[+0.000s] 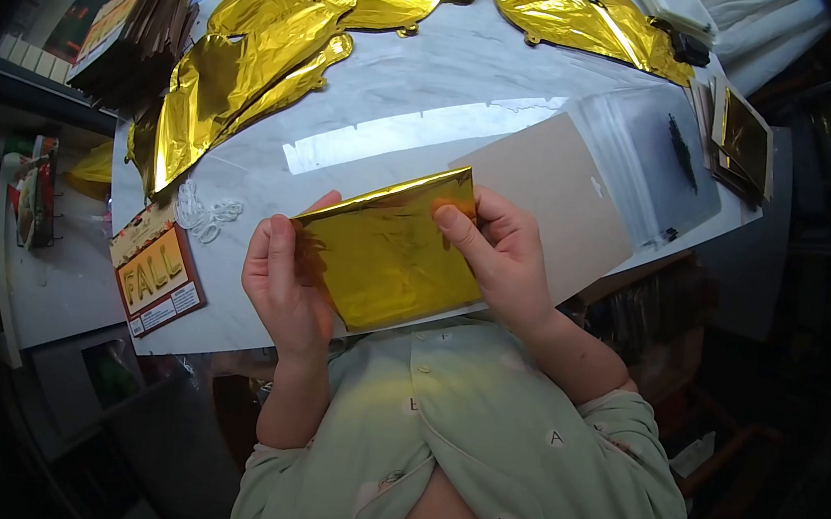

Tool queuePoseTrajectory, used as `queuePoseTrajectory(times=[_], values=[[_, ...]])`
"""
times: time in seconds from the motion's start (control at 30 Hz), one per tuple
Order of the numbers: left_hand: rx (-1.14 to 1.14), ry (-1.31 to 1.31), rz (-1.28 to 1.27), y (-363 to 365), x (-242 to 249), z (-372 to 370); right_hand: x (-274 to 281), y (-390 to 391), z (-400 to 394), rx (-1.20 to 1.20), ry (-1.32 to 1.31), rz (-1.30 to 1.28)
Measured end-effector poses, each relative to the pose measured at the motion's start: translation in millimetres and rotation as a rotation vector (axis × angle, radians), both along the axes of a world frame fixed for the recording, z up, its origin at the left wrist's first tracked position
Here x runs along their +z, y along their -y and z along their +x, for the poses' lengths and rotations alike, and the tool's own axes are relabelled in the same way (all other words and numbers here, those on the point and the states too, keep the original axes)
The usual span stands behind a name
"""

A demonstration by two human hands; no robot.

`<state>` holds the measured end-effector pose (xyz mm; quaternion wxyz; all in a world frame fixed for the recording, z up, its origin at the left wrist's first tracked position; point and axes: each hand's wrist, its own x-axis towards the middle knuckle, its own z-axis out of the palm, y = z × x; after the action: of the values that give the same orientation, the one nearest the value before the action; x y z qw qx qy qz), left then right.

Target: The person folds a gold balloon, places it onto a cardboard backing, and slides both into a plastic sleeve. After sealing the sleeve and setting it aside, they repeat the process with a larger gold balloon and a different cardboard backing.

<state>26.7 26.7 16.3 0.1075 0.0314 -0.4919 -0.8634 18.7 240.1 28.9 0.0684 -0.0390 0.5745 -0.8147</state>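
A folded gold foil balloon [391,257], flat and shiny, is held up between both hands just above the table's near edge. My left hand [283,282] grips its left side, thumb in front and fingers mostly behind. On the right side, my right hand [501,253] pinches it with the thumb pressed on the front face. Behind it lies a beige card sheet [563,184] with a hanging slot. Beside that card is a clear plastic bag [645,162] with a dark strip on it.
Unfolded gold foil balloons [241,93] spread along the back and left of the table [382,86]. White string [205,211] and a printed FALL card [156,275] lie at left. Card stacks stand at back left [132,32] and right [742,141].
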Motion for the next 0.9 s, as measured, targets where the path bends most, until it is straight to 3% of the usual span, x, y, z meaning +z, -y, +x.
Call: queuePoseTrajectory(times=[0.13,0.17,0.27,0.47,0.73,0.9], values=[[0.024,0.132,0.021,-20,23,0,0,-1,0,0.005,-0.014,0.017],[-0.061,0.071,-0.004,-11,13,2,-1,-1,0,0.004,-0.013,0.017],[-0.027,0.051,-0.036,-6,-7,6,-3,-1,0,0.007,-0.018,0.033],[0.033,0.067,-0.077,-16,4,8,3,-2,-3,0.035,0.026,-0.048],[0.029,0.103,-0.117,-24,9,10,0,-8,-10,-0.097,0.006,-0.136],[-0.025,0.063,-0.022,-21,0,12,0,-9,-9,-0.118,-0.001,-0.189]])
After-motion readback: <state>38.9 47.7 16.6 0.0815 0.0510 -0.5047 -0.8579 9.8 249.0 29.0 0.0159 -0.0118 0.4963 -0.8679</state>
